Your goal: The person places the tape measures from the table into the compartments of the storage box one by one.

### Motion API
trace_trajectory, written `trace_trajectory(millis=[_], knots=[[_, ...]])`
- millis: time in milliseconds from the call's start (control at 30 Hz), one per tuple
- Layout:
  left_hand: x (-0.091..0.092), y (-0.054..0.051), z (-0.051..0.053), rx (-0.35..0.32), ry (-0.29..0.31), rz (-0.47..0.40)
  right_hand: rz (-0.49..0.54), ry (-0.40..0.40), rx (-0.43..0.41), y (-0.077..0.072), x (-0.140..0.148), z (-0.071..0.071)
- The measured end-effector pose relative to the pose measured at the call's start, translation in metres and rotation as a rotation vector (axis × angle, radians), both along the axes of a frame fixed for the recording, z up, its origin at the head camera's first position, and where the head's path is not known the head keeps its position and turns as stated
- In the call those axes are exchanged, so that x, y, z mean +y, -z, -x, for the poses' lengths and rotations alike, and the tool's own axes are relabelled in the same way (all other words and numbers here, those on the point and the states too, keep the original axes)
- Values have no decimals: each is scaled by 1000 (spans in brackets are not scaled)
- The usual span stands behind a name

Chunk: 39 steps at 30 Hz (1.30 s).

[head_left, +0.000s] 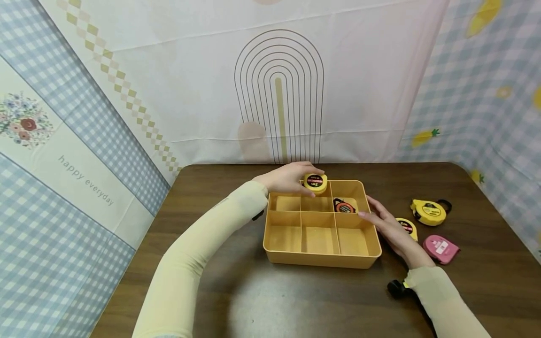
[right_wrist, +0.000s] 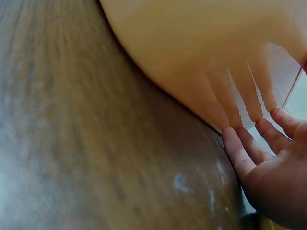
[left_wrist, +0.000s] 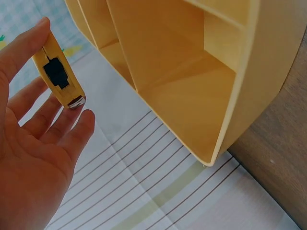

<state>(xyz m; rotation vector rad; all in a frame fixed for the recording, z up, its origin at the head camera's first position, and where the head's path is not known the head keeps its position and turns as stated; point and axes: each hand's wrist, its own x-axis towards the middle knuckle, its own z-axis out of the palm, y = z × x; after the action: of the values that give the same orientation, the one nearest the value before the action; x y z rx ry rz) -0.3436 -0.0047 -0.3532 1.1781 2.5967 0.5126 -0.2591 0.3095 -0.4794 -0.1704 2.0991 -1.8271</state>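
My left hand [head_left: 289, 178] pinches a round yellow tape measure [head_left: 315, 183] between thumb and fingers, over the back middle compartment of a yellow divided box [head_left: 321, 259]. In the left wrist view the tape measure [left_wrist: 60, 72] is edge-on, its dark slot and metal tape end showing. An orange and black tape measure [head_left: 344, 205] lies in the back right compartment. My right hand [head_left: 393, 230] holds the box's right side, thumb over the rim. In the right wrist view its fingertips touch the glossy outer wall [right_wrist: 192, 52].
Right of the box lie a larger yellow tape measure [head_left: 430, 212] with a black strap, a small yellow one [head_left: 406, 226] partly hidden by my right hand, and a pink one [head_left: 441, 249]. A patterned cloth [head_left: 359, 94] hangs behind the brown table [head_left: 220, 300].
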Motion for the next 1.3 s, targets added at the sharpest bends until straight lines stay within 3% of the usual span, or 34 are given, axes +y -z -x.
trace_trajectory(millis=[467,1300], knots=[[8,8,-3,32,34,49,-5,4,6,-1,-1,-2],[10,18,-6,30,46,87,-12,2,-12,-2,1,-1]])
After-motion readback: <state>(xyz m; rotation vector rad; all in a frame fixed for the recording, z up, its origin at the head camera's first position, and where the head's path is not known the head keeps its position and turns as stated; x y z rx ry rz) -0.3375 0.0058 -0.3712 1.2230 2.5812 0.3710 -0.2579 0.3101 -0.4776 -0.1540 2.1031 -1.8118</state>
